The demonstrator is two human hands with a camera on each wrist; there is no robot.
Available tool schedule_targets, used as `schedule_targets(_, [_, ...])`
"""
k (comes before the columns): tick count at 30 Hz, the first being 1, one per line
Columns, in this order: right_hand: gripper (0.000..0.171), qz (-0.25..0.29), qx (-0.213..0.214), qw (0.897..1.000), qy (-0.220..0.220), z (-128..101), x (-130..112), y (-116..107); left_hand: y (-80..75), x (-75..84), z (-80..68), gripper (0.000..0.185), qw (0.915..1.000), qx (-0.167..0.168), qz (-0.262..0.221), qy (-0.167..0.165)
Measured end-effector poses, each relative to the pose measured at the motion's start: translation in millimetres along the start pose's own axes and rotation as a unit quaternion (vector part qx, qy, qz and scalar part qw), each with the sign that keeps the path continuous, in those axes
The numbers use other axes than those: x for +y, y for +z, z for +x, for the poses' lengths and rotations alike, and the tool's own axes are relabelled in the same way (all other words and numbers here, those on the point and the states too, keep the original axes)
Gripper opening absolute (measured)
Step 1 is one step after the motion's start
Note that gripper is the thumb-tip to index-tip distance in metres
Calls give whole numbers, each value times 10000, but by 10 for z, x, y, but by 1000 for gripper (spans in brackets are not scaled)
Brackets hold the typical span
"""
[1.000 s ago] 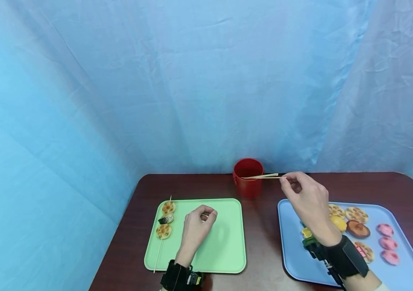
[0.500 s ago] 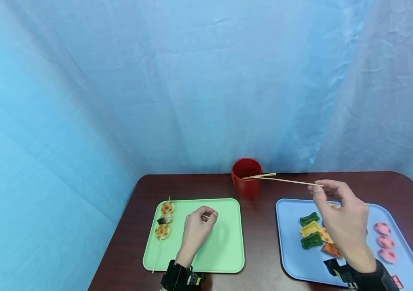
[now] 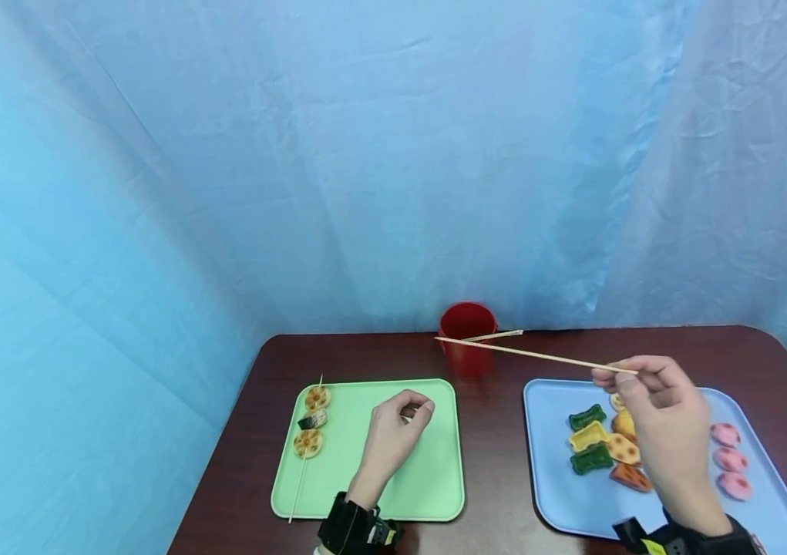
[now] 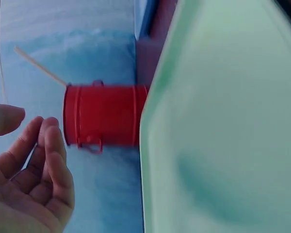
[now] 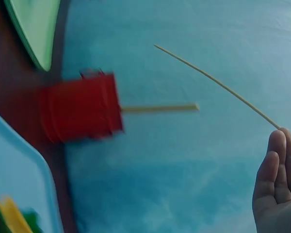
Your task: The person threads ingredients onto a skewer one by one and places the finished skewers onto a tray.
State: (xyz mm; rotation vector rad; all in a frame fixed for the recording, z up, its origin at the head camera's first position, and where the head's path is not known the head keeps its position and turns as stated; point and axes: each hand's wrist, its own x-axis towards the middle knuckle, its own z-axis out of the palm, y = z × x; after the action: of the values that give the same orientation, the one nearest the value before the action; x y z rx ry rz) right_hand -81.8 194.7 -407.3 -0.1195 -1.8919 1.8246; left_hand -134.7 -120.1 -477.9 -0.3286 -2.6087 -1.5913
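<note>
My right hand (image 3: pixel 650 389) pinches the end of a thin wooden skewer (image 3: pixel 532 355) above the blue tray (image 3: pixel 553 493); the skewer (image 5: pixel 218 83) points left, its tip over the red cup (image 3: pixel 466 338). A second stick (image 3: pixel 500 335) leans out of that cup (image 5: pixel 80 108). My left hand (image 3: pixel 403 424) hovers over the green tray (image 3: pixel 435 478) with loosely curled fingers (image 4: pixel 48 155) holding nothing. On the green tray's left lies a finished skewer (image 3: pixel 311 422) threaded with lotus-root slices and a dark piece.
The blue tray carries toy foods: green pieces (image 3: pixel 589 417), a yellow piece (image 3: pixel 587 438), an orange piece (image 3: pixel 630 477), and pink pieces (image 3: pixel 729 460) at its right. A dark brown table (image 3: pixel 497 432) holds everything. Blue cloth (image 3: pixel 365 154) hangs behind and at both sides.
My right hand drew the skewer out of the red cup, moving right and toward me over the blue tray. My left hand stayed over the green tray, shifting slightly right.
</note>
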Motion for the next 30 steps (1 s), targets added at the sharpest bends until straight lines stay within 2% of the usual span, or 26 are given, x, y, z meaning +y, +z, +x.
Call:
schedule_targets(3, [14, 152, -497, 9986, -61, -59, 100, 103, 111, 77, 36, 21, 9965, -301, -777, 18])
schedule_targets(6, [14, 583, -1017, 9931, 5, -100, 207, 217, 234, 200, 65, 27, 9811, -742, -1786, -103])
schedule_targets(9, [14, 503, -1361, 9892, 209, -145, 287, 328, 338, 353, 83, 35, 9516, -1071, -2865, -306])
schedule_targets(11, [15, 268, -1520, 9875, 327, -179, 329, 386, 398, 449, 95, 39, 9281, -1059, -3537, -486])
schedule_targets(14, [16, -116, -1604, 9863, 373, -225, 384, 452, 471, 557, 113, 40, 8931, -786, -4367, -742])
schedule_targets(16, [16, -279, -1628, 9856, 352, -249, 419, 472, 517, 594, 125, 38, 8768, -572, -4685, -917])
schedule_targets(17, [16, -317, -1639, 9853, 359, -260, 432, 476, 535, 605, 125, 37, 8715, -467, -4778, -995])
schedule_targets(20, [15, -524, -1706, 9834, 336, -277, 464, 478, 578, 608, 138, 34, 8653, -175, -4865, -1194])
schedule_targets(24, [13, -745, -1904, 9781, 384, -268, 474, 483, 604, 598, 152, 33, 8646, 107, -4858, -1279])
schedule_targets(30, [17, -1539, -2223, 9616, 464, -230, 465, 453, 618, 539, 151, 30, 8577, 375, -4938, -1384])
